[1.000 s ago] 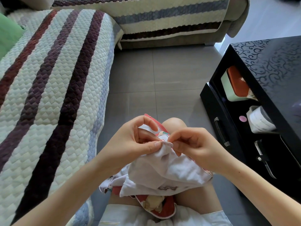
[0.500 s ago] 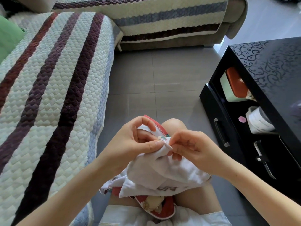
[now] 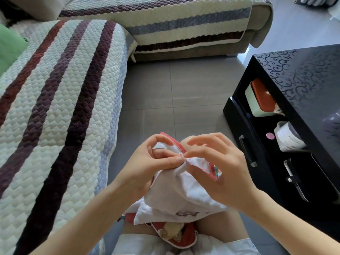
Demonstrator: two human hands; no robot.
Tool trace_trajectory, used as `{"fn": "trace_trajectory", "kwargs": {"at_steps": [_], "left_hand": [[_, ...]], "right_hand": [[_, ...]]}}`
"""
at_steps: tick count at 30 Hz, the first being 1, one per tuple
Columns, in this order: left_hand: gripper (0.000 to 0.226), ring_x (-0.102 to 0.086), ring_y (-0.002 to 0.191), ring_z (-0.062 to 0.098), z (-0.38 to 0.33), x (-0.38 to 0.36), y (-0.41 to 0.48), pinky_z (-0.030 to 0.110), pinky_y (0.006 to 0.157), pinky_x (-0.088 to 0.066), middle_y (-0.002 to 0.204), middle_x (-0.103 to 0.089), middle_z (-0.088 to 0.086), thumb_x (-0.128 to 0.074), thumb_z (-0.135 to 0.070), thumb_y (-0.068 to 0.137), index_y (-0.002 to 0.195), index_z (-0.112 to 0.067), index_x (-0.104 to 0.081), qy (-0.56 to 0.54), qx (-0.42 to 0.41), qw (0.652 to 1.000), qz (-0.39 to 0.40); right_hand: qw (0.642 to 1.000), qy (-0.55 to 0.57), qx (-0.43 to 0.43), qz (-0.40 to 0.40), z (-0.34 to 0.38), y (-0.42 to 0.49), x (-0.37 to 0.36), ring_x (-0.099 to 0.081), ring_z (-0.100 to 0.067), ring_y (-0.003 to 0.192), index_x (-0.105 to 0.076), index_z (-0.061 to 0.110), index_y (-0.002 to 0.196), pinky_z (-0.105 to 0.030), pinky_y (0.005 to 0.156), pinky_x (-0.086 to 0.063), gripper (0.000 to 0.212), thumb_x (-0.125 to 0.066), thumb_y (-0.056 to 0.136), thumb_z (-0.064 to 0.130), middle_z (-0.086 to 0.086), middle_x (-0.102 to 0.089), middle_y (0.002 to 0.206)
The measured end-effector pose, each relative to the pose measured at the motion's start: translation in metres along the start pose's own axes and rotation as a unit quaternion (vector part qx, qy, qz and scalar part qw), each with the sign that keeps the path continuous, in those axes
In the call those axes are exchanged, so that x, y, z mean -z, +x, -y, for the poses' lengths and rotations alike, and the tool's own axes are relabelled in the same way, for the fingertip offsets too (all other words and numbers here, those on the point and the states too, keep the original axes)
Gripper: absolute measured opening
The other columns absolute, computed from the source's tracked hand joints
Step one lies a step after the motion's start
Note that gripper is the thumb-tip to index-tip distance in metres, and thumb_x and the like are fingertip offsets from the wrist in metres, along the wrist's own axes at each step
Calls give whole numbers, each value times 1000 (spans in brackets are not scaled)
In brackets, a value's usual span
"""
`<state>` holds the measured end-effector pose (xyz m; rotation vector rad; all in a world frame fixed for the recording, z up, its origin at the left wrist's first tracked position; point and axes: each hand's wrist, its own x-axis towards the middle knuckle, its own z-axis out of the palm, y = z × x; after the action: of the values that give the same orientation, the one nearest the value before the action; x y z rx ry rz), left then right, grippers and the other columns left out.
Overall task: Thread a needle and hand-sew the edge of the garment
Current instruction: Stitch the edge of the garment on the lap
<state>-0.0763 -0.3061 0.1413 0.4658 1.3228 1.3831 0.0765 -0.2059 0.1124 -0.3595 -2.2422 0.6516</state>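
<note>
My left hand [image 3: 147,162] pinches the garment [image 3: 176,192] on my lap at its red-trimmed edge [image 3: 207,167]. My right hand [image 3: 217,168] is closed there too (needle not discernible). Advice: small, even stitches, fabric taut.

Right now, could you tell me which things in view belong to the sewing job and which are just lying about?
Part of the job:
- white garment with red trim, bunched on the lap
- left hand, pinching its edge
- right hand, pinching at the same spot; the needle is too small to see

Just lying about:
- striped sofa cover
- green cushion
- black table, with an orange-lidded box on its shelf
</note>
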Motion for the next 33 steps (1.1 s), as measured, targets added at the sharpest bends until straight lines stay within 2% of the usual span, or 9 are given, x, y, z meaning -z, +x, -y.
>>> {"fn": "trace_trajectory", "kwargs": {"at_steps": [7,10,13,19,21,24,26,29,33], "left_hand": [[38,-67,58,17,1,0,3,22,54,-52,65,-70,10,-72,-4,57,91,-9,-58,-3,-4,1000,4],[40,-67,58,18,4,-1,6,22,54,-53,65,-70,11,-73,-3,55,92,-9,-58,5,-6,1000,-1],[45,-68,61,20,5,-3,9,24,57,-54,69,-70,15,-78,-2,52,91,-8,-57,8,-21,1000,-16],[40,-68,65,22,16,-6,11,27,61,-54,69,-69,13,-83,7,56,82,-11,-60,15,0,998,-54],[35,-68,67,21,14,-8,13,28,65,-55,69,-69,11,-76,8,65,91,-12,-63,-7,27,999,-46],[56,-65,62,18,5,-9,20,34,76,-51,65,-66,7,-75,10,57,106,-17,-65,-69,64,995,-22],[54,-63,60,16,-4,-10,23,32,74,-49,66,-65,7,-68,2,60,110,-18,-66,-106,70,992,1],[49,-62,60,14,-17,-10,26,21,64,-52,68,-66,5,-61,0,62,108,-16,-67,-83,59,994,39],[41,-63,63,13,-43,-11,30,19,67,-53,66,-65,3,-59,0,63,103,-10,-66,2,5,997,79]], "right_hand": [[998,-14,53,-6,2,7,-11,-60,-20,84,-73,11,82,-38,68,-48,9,-69,87,16,-1,-69,92],[997,53,56,21,5,8,-9,-58,-20,87,-64,16,90,-39,74,-47,5,-60,93,15,1,-66,91],[985,169,-16,12,13,10,-3,-62,-24,84,-60,14,91,-45,73,-49,7,-54,95,15,-2,-65,87],[936,329,-116,-51,28,26,24,-68,-32,79,-57,7,90,-40,73,-56,12,-53,94,17,-10,-65,81],[907,387,-160,-50,25,33,32,-70,-31,77,-54,7,90,-36,74,-56,17,-52,92,24,-9,-67,79],[849,478,-222,-29,18,41,40,-68,-31,66,-53,13,86,-36,69,-56,15,-54,87,28,-10,-65,71],[823,508,-250,-29,14,44,45,-63,-28,58,-52,12,84,-35,63,-55,15,-55,84,26,-10,-61,65],[828,494,-261,-34,12,47,50,-56,-26,53,-54,12,82,-31,56,-52,14,-57,82,25,-10,-55,62],[856,444,-259,-54,11,53,57,-40,-17,48,-58,20,77,-22,45,-37,12,-60,79,31,-3,-45,55]]}}
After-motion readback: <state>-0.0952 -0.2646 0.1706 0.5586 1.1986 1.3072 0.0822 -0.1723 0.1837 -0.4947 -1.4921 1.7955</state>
